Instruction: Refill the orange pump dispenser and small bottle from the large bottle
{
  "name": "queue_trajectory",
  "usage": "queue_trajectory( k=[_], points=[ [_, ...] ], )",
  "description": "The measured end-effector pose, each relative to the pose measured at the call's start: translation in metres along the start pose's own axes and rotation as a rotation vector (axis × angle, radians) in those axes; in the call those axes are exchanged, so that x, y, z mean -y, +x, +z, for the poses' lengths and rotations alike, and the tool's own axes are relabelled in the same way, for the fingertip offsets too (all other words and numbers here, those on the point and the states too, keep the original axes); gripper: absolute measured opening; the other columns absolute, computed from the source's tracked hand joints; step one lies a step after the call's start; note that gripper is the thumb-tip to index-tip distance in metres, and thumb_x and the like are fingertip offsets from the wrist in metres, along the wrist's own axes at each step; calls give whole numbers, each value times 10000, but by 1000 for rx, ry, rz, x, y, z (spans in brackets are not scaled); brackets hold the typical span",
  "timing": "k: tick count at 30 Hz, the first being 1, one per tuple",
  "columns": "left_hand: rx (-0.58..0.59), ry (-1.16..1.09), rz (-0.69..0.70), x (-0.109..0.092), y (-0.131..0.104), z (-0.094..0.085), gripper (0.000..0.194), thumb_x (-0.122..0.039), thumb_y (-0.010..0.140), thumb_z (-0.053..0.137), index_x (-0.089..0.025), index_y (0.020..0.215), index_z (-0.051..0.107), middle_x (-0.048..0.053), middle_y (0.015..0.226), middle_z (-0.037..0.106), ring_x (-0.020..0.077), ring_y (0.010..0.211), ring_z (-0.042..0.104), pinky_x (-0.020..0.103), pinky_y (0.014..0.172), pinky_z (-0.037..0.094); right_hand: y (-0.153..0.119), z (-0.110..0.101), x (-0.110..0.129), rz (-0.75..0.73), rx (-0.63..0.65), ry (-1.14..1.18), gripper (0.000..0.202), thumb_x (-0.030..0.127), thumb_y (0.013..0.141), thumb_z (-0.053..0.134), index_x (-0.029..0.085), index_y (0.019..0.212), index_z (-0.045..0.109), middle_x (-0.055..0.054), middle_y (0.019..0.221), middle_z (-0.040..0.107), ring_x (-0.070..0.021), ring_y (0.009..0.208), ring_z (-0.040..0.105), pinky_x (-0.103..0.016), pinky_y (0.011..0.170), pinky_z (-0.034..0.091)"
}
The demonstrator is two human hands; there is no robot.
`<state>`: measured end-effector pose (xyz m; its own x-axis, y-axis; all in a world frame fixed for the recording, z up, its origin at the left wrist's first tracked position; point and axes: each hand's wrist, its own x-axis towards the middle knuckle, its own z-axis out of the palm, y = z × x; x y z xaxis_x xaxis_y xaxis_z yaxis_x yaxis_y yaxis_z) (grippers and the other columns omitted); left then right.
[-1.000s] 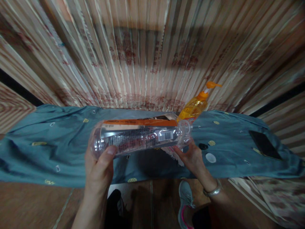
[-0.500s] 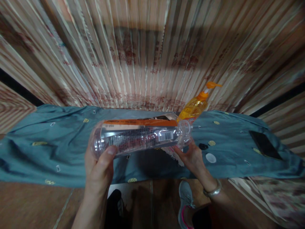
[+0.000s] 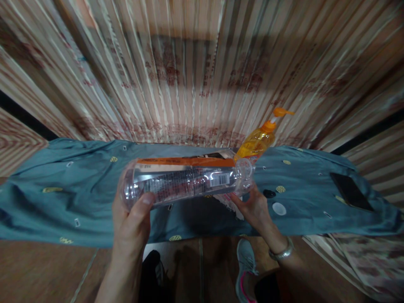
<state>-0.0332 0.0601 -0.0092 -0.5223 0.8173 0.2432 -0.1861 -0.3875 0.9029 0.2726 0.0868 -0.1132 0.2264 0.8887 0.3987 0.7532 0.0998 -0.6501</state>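
A large clear plastic bottle [image 3: 186,181] lies sideways in the air between my hands, its uncapped neck to the right. Its label has an orange stripe and a barcode. My left hand [image 3: 134,216] is wrapped round the bottle's base, thumb on the near side. My right hand [image 3: 252,206] grips near the neck, with part of its fingers hidden behind the bottle. Behind the neck stands an orange pump bottle [image 3: 257,141] of yellow liquid. A pale, fringed cloth [image 3: 232,205] shows partly below the bottle.
A teal patterned cloth [image 3: 85,189] covers the bench. To the right lie a white round disc [image 3: 279,209], a small black object [image 3: 269,193] and a dark phone [image 3: 351,191]. A pleated curtain [image 3: 189,84] hangs behind.
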Motion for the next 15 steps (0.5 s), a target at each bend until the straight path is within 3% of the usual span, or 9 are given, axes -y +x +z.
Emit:
queue_trajectory(
  k=[6,9,13,15],
  points=[
    [-39,-28,-24,-1,-2,4,745,-628,466,1144,-318,1094,889,71,1240,814,515,1521,646,732,1439,346,0,-2,1,-6,17,27,850,1029,919,616,230,1178,745,-178,971,890,-408,869,873,-510,733,699],
    [-28,-14,-23,0,-1,2,798,-639,463,1142,-321,1150,890,71,1287,819,525,1547,629,745,1438,340,0,-3,1,11,40,25,739,922,947,685,227,1193,746,-205,1011,893,-417,897,871,-531,761,703],
    [20,40,14,5,-2,-4,856,-691,560,1105,-324,1297,876,94,1351,821,543,1576,615,772,1436,324,-1,-4,2,60,77,22,616,753,930,779,208,1216,741,-208,1038,889,-421,939,878,-536,809,711],
    [56,128,106,7,-2,-5,851,-763,674,1027,-320,1379,852,111,1347,825,539,1534,660,786,1398,389,-1,-4,2,67,77,31,582,714,916,798,220,1217,735,-192,1035,892,-425,947,880,-542,819,713]
  ],
)
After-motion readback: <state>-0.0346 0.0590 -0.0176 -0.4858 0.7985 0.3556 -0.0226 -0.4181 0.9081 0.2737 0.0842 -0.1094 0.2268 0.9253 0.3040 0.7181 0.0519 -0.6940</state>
